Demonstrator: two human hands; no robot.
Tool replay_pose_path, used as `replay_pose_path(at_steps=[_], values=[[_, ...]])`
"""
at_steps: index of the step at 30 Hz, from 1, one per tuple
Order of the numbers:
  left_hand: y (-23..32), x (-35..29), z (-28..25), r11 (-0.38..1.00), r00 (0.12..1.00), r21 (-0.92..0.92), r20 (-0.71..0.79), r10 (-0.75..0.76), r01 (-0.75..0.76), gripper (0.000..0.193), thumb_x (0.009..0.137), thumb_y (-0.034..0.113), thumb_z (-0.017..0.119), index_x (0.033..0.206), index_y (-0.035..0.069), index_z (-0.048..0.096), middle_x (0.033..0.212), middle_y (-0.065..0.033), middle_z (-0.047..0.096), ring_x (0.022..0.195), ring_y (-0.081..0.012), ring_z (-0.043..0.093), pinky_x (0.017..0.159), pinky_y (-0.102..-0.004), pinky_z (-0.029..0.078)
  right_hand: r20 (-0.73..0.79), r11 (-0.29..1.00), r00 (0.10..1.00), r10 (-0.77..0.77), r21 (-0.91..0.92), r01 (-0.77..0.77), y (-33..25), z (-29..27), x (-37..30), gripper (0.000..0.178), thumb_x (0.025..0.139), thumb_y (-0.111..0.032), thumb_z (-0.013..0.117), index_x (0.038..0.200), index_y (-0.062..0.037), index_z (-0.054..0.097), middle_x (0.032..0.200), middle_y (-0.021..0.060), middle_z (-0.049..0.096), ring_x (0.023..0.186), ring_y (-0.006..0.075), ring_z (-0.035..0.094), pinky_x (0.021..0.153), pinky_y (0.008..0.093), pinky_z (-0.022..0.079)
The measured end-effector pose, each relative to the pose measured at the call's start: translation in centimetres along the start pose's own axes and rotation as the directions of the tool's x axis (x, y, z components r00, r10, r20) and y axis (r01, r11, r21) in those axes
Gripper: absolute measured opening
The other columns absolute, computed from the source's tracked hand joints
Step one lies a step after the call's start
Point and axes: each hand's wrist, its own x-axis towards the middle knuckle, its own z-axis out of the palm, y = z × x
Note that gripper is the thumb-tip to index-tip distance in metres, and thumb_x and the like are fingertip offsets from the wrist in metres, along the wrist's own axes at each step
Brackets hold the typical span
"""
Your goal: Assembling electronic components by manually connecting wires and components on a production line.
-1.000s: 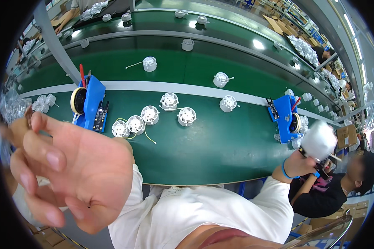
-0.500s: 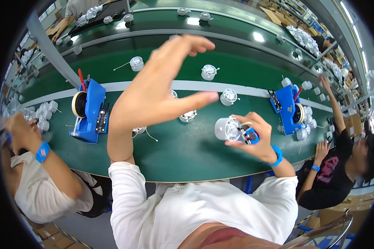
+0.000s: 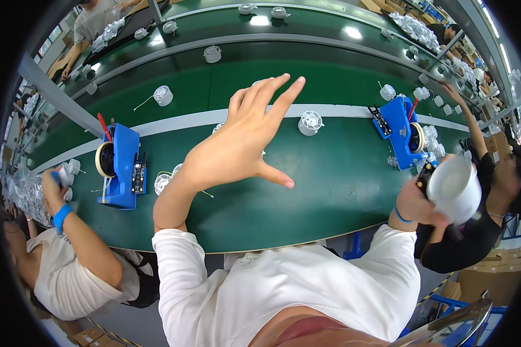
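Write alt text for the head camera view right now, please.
A person's right hand holds a white round part at the right, and their open left hand spreads its fingers above a green worktable. Two blue stands stand on it.

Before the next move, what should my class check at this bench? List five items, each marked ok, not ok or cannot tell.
1. Right hand has hold of a white round part: ok.
2. Left hand free: ok, fingers spread, nothing visible in it.
3. White parts by the left forearm fully in view: not ok, the arm and hand hide some.
4. Lone white part on the bench unobstructed: ok.
5. Dark piece by the right fingers fastened to the held part: cannot tell.
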Motion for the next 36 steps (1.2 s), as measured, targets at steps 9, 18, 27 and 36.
replay_pose_path(at_steps=[9,18,27,36], values=[[0.5,1.0,4.5,0.984,0.999,-0.17,-0.015,0.046,-0.048,0.119,0.056,0.042,0.087,0.151,0.012,0.021,0.143,-0.0187,0.034,0.132,-0.0369,0.034,0.111,-0.0516,0.02,0.435,0.991,0.891,0.13,-0.081,-0.105,5.5,5.1,-0.6,0.05,0.058,-0.02,0.09,0.097,0.0011,0.068,0.084,0.0077,0.062,0.073,0.0151,0.055,0.065,0.0275,0.043],[0.1,1.4,4.8,0.984,0.989,-0.163,0.143,-0.048,0.071,0.064,0.067,0.034,0.083,0.122,0.008,0.06,0.1,-0.0098,0.06,0.107,-0.0256,0.055,0.112,-0.0481,0.017,0.451,0.958,0.871,0.195,0.101,-0.267,6.5,5.1,-0.6,0.048,0.058,-0.026,0.09,0.092,0.0017,0.07,0.075,0.0051,0.057,0.067,0.015,0.052,0.061,0.0273,0.041],[-2.8,2.2,1.8,0.978,0.946,-0.162,0.314,-0.074,0.13,0.058,0.062,0.033,0.086,0.111,0.009,0.068,0.097,-0.0067,0.065,0.1,-0.0243,0.058,0.107,-0.039,0.028,0.788,0.448,0.597,-0.152,0.594,-0.669,9.0,4.1,-0.1,0.046,0.059,-0.038,0.09,0.068,0.001,0.067,0.072,0.0076,0.057,0.062,0.0191,0.054,0.052,0.0309,0.04],[-20.3,4.1,2.8,0.642,0.763,-0.52,0.028,-0.646,0.563,0.051,0.067,0.029,0.085,0.111,0.009,0.07,0.1,-0.0075,0.069,0.092,-0.0157,0.064,0.083,-0.0277,0.048,0.774,0.469,0.634,-0.005,0.562,-0.682,8.7,2.5,-0.4,0.04,0.062,-0.032,0.089,0.069,-0.0022,0.065,0.074,0.0072,0.058,0.072,0.019,0.056,0.065,0.0294,0.044]])
